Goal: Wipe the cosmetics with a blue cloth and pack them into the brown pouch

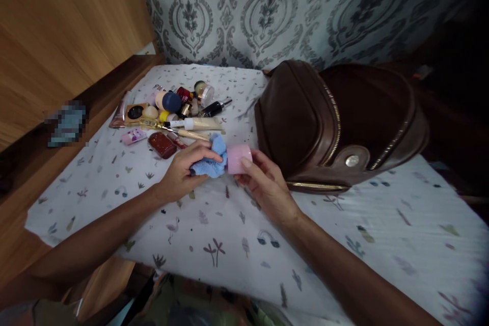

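My left hand (183,169) is closed around a blue cloth (212,161) and presses it against one end of a small pink container (237,158). My right hand (263,183) grips that pink container from the other side, fingers wrapped round it. Both hands hover just above a white patterned sheet (214,234), in front of a brown leather bag (328,127).
A pile of several cosmetics (171,112) lies at the back left: tubes, a brush, a dark blue sponge, a red case, small jars. The brown bag stands at the right. A wooden board (57,35) rises on the left. Patterned wallpaper (267,10) is behind.
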Tool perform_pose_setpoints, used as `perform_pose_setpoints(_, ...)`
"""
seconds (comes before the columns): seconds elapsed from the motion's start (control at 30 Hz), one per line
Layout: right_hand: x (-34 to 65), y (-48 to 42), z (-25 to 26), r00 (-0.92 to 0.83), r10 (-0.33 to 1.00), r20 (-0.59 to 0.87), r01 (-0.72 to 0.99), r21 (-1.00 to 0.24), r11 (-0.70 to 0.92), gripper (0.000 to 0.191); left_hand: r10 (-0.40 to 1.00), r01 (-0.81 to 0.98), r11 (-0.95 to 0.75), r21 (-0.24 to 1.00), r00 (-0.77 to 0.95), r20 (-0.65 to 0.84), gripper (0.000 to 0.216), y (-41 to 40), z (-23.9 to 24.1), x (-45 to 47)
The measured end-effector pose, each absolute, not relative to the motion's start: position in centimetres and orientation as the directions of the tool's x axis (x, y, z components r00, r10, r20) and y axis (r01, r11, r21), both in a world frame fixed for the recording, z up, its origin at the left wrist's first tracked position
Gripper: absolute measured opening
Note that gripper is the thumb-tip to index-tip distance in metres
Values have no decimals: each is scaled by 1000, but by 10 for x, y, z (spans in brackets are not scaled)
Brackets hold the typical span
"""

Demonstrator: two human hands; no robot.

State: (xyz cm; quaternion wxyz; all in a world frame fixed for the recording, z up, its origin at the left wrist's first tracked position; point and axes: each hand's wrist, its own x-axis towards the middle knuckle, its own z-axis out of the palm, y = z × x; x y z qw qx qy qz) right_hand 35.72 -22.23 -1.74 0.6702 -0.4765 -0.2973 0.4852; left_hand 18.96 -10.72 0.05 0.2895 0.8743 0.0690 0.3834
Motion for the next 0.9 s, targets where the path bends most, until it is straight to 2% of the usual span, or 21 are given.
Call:
perform_pose_setpoints(0.17, 358, -220, -23, 429, 903, 4, -248, -961, 122, 62, 283, -129, -808, 575, 772, 570, 12, -108, 0, 189)
perform_pose_setpoints(0.27, 358, -221, -22, 430, 902, 19, -234, -963, 131, 60, 278, -127, -801, 585, 786, 552, 13, -108, 0, 190)
perform_pose_setpoints(0.5, 358, -224, -18, 434, 900, 42, -142, -983, 114, 56, 512, 14, -733, 680, 670, 538, 17, -106, -2, 191)
perform_pose_setpoints(0.67, 359, -223, -19, 424, 902, 80, -47, -993, 110, 62, 549, 43, -734, 677, 624, 556, 18, -106, -2, 191)
perform_pose_setpoints(0.77, 357, -222, -22, 405, 905, 129, 24, -991, 130, 58, 583, 55, -725, 686, 579, 570, 16, -107, 0, 191)
perform_pose_setpoints(0.9, 357, -222, -29, 364, 905, 220, 158, -972, 173, 53, 476, -10, -786, 618, 628, 616, 16, -109, 0, 190)
